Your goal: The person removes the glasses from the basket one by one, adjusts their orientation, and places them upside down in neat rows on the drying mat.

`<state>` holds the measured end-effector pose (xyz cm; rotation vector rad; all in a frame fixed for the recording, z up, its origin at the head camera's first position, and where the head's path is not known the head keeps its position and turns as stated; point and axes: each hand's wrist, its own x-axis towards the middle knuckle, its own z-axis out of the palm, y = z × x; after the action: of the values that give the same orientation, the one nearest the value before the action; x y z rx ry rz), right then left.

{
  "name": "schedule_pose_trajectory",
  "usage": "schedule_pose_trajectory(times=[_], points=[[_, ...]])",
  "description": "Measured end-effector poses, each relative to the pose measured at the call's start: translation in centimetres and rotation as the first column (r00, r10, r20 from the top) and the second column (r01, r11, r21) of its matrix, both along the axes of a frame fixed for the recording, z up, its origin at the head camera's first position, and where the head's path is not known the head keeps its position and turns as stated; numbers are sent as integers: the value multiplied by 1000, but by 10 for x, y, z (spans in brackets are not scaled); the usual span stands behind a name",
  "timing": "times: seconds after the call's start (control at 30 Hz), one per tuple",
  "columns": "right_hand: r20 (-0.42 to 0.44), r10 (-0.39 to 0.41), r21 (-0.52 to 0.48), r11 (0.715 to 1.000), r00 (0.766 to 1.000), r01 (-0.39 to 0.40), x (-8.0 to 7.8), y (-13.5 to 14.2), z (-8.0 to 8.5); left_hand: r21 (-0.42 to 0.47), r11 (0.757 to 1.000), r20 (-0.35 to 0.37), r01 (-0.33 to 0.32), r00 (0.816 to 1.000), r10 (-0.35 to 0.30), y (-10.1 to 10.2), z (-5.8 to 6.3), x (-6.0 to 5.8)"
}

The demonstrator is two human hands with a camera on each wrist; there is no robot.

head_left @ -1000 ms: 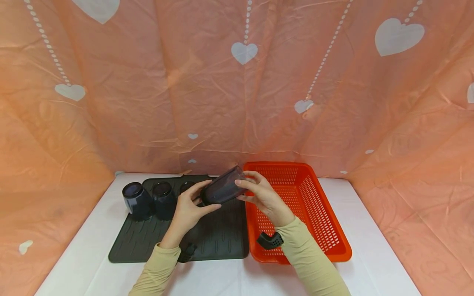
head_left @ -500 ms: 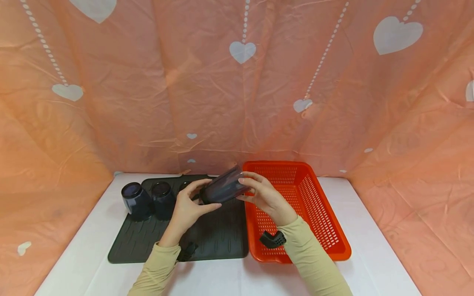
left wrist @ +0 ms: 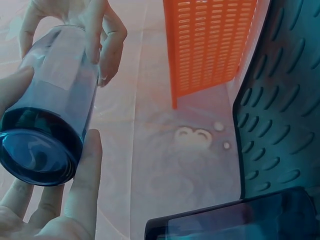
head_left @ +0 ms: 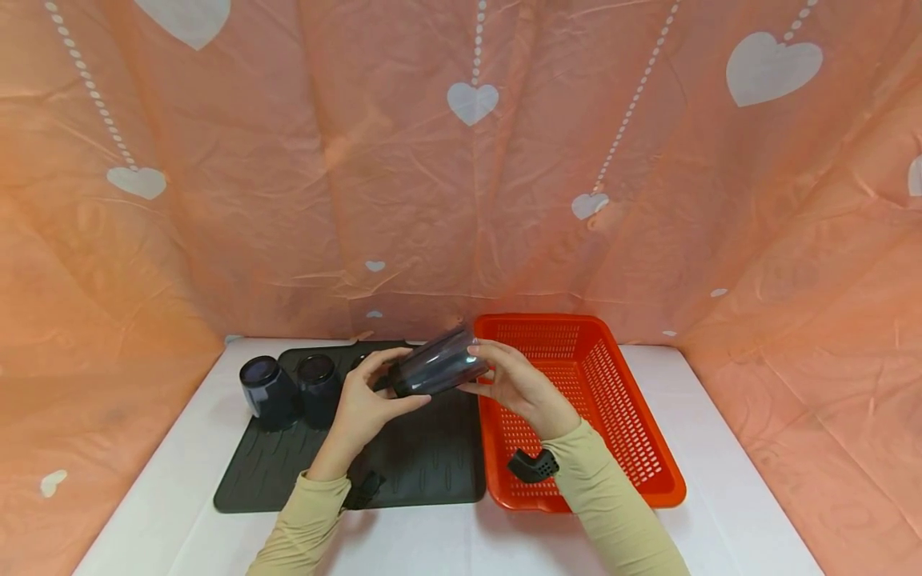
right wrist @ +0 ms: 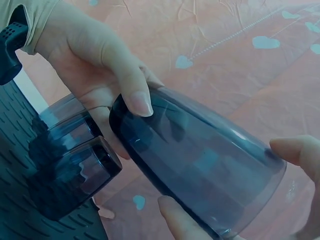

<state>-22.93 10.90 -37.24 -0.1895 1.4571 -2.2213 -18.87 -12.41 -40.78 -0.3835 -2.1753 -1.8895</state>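
A dark tinted drinking glass (head_left: 438,364) is held tilted above the mat, its thick base to the left and its mouth up to the right. My left hand (head_left: 363,406) grips it at the base end, thumb below and fingers above. At the mouth end, my right hand (head_left: 524,390) holds the rim between thumb and fingers. The left wrist view shows the round base of the glass (left wrist: 37,155) close up. Two similar glasses (head_left: 270,392) (head_left: 318,392) stand upside down on the black mat (head_left: 425,468); a third is mostly hidden behind my left hand.
A red perforated plastic basket (head_left: 668,480) sits right of the mat, beneath my right forearm. Both lie on a white table (head_left: 720,448). Behind and at the sides hangs an orange curtain (head_left: 403,200) with white hearts.
My right hand has shifted slightly right and down along the glass. The glass has turned a little, and bright reflections now show on its side. My left hand stays nearly in place.
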Motion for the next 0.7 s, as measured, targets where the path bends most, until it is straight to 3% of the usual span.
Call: schedule_pose_trajectory(times=[0.1, 0.33, 0.7], points=[[8, 5, -3, 1000, 1000, -5, -1, 0, 0, 5, 1000, 5, 4, 1000, -4, 0, 1, 1], [15, 24, -20, 1000, 1000, -24, -2, 2, 0, 18, 1000, 42, 24, 999, -25, 5, 29, 17], [44, 47, 35, 998, 998, -48, -1, 6, 2, 48, 998, 49, 40, 998, -42, 7, 27, 17]])
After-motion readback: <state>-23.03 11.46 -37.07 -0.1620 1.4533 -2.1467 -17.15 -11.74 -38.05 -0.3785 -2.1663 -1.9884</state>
